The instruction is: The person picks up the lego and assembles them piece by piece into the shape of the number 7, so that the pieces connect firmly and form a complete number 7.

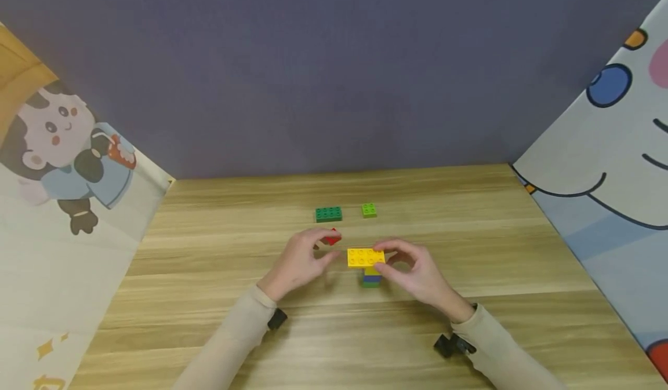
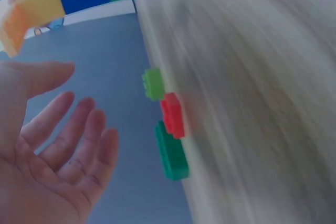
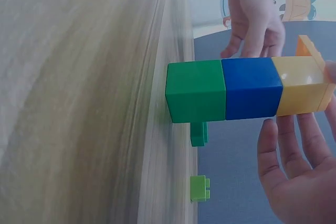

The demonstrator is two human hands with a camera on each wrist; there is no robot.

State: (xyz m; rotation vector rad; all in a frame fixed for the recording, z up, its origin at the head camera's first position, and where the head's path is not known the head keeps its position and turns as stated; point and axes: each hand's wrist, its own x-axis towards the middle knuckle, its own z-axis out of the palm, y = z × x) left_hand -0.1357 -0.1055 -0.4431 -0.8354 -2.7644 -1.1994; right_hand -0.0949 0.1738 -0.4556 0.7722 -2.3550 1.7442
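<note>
A small tower stands on the table: a green block (image 3: 195,92) at the bottom, a blue block (image 3: 252,88) above it, then a yellow block (image 3: 299,85). Across its top lies a flat yellow eight-stud brick (image 1: 360,257), jutting out to the left. My right hand (image 1: 420,271) pinches this brick's right end between thumb and fingers. To the left, my left hand (image 1: 302,259) hovers with thumb and fingers spread apart, holding nothing. Its fingers partly cover a red brick (image 1: 333,239) in the head view; the left wrist view shows that red brick (image 2: 172,115) lying on the table.
Behind the hands, a dark green eight-stud brick (image 1: 328,214) and a lime green four-stud brick (image 1: 369,210) lie on the wooden table (image 1: 209,222). A dark blue-grey panel (image 1: 334,88) rises at the table's far edge, with printed panels on both sides.
</note>
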